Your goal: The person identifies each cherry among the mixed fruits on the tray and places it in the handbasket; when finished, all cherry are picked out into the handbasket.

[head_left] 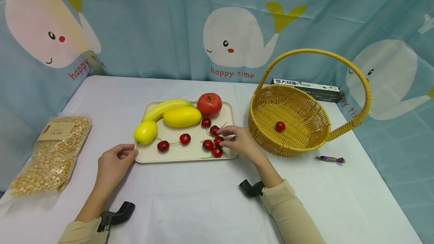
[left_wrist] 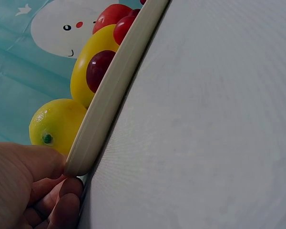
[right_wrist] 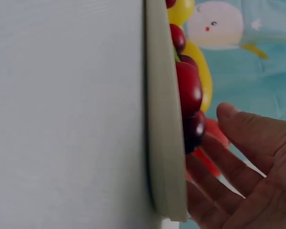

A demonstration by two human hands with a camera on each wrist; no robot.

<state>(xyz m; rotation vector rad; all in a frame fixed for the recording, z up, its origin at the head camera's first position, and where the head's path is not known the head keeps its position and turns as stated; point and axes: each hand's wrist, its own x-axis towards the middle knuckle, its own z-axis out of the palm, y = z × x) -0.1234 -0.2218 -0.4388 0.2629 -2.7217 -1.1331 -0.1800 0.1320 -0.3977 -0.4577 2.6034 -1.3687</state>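
A cream tray (head_left: 184, 156) carries a banana (head_left: 166, 107), a yellow papaya-like fruit (head_left: 182, 116), a lemon (head_left: 145, 132), a red apple (head_left: 209, 104) and several dark red cherries (head_left: 163, 146). My left hand (head_left: 115, 161) grips the tray's near left corner; in the left wrist view its thumb (left_wrist: 50, 163) lies at the rim beside the lemon, other fingers curled lower down. Over the tray's right end, my right hand (head_left: 241, 141) reaches in at a cluster of cherries (right_wrist: 189, 88). Its thumb and fingers are spread apart, with the fingertips right at the cherries.
Right of the tray stands a yellow wicker basket (head_left: 255, 131) with a tall handle and one cherry (head_left: 280, 126) inside. A pasta box (head_left: 318, 92) lies behind it, a purple-wrapped candy (head_left: 331, 159) in front. A bag of corn kernels (head_left: 55, 153) lies at the left.
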